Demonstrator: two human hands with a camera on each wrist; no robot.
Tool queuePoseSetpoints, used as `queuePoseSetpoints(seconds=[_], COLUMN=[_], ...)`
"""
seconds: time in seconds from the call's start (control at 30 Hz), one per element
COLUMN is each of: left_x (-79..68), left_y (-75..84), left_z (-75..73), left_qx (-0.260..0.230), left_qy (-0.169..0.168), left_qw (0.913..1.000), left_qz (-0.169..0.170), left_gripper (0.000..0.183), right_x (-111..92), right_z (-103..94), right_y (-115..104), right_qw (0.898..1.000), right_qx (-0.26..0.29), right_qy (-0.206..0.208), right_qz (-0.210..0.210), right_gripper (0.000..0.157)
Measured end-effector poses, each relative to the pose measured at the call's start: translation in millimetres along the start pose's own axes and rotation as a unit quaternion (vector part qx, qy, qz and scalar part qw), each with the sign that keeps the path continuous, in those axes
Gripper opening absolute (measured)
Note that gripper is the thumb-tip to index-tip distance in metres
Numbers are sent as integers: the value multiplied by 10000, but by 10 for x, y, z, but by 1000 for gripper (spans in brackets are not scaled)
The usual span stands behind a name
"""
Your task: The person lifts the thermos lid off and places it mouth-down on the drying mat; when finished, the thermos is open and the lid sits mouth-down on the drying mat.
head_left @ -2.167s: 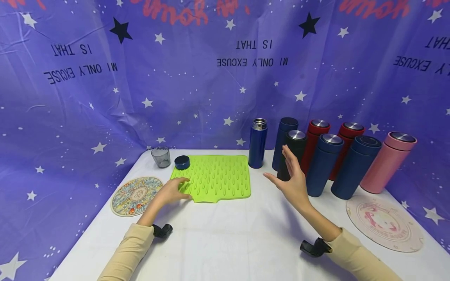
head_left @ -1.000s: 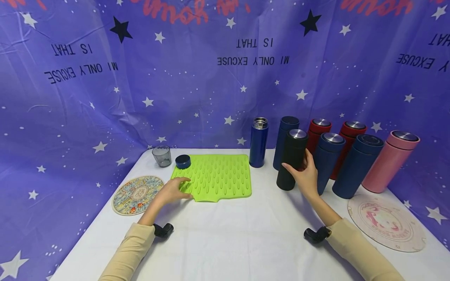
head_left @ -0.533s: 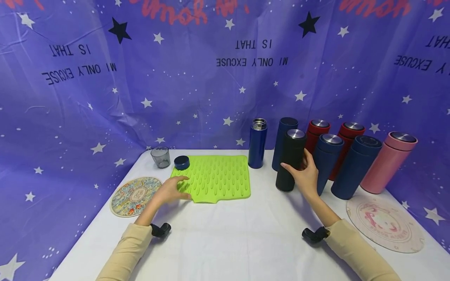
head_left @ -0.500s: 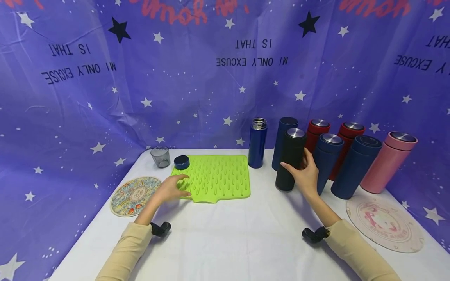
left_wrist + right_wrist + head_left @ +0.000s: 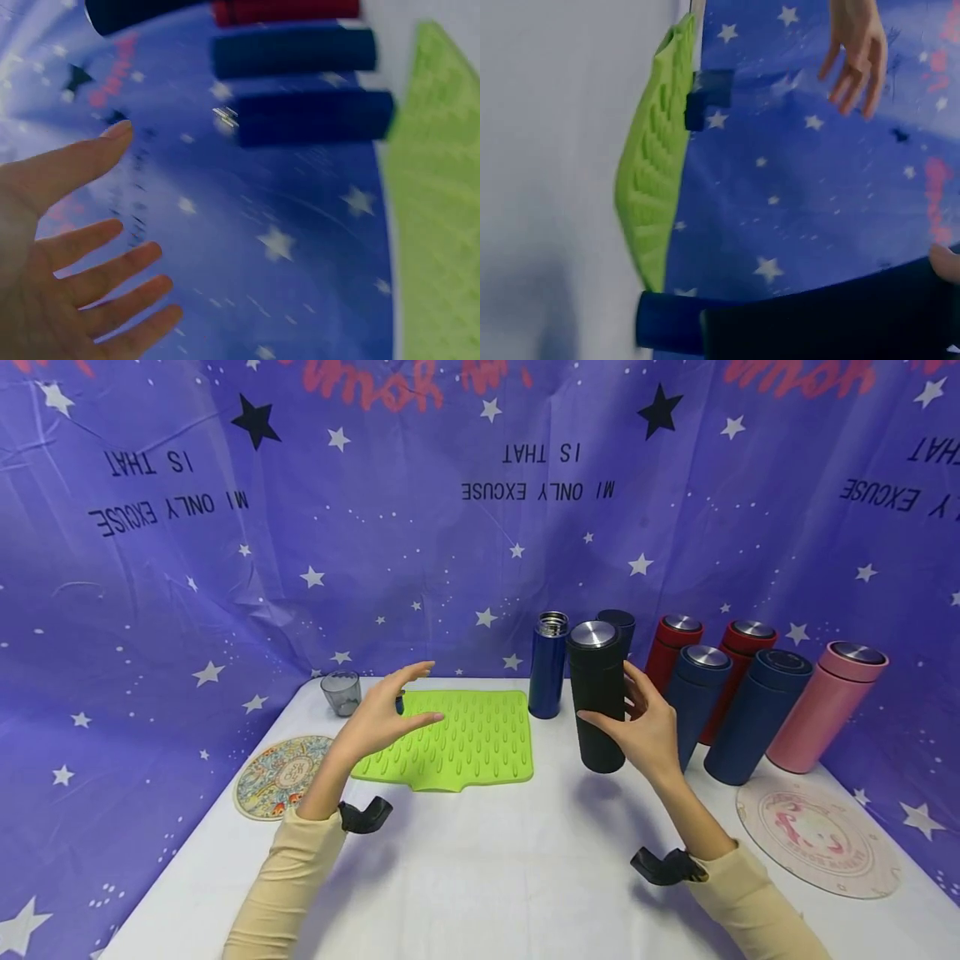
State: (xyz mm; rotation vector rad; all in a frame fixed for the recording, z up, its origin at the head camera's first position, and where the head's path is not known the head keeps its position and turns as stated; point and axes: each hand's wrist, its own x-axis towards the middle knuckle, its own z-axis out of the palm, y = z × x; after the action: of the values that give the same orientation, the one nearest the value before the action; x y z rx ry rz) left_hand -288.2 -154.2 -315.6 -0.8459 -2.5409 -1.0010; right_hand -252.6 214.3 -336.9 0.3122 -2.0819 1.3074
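Black vacuum flask (image 5: pixel 597 718) has risen off counter (image 5: pixel 480 877), shifted left; left grip (image 5: pixel 378 717) lifted too, fingers spread, empty. I have right grip (image 5: pixel 649 732) curled round flask, near-upright before rear navy flask (image 5: pixel 617 617). Pickup looks done; steel-topped lid (image 5: pixel 595 634) on, set-down remains.

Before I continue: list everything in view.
Matte cylindrical flask: 1, black, held
Glossy open flask: 1, blue, back centre
Lidded cylindrical flasks: 3, dark blue, right
Matching lidded flasks: 2, red, back right
Tall lidded flask: 1, pink, far right
Transparent tumbler: 1, grey, back left
Round lid: 1, blue, back left
Ribbed rectangular mat: 1, green, centre
Round patterned mat: 1, multicoloured, left
Round printed mat: 1, pink, right
Tablecloth: 1, white, below
Starry backdrop: 1, purple, behind
Wrist cameras: 2, black, wrists
Sleeves: 2, beige, forearms
Left hand: 1, bare, touching nothing
Right hand: 1, bare, holding black flask
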Motion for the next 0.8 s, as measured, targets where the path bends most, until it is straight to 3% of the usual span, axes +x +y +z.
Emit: queuePoseSetpoints(seconds=[0.17,0.37,0.57,0.8], left_x=[35,-36,-37,-15], left_y=[358,631,720,737], left_z=[11,129,297,437], left_qx=[-610,-957,-1200,-1050], left_qy=[175,209,121,-126], left_qw=[9950,9806,9683,9566], left_qz=[771,1700,2186,2715], left_gripper=[76,78,82,74], right_x=[-62,-158,-256,-316], right_z=[-5,15,56,113], right_y=[-120,-276,-362,-388], right_qw=[9954,9766,9552,9359], right_qx=[-300,-786,-1376,-1598], right_qy=[-505,-1080,-1453,-1955], right_qz=[-763,-1685,-2182,-2457], right_gripper=[85,89,91,89])
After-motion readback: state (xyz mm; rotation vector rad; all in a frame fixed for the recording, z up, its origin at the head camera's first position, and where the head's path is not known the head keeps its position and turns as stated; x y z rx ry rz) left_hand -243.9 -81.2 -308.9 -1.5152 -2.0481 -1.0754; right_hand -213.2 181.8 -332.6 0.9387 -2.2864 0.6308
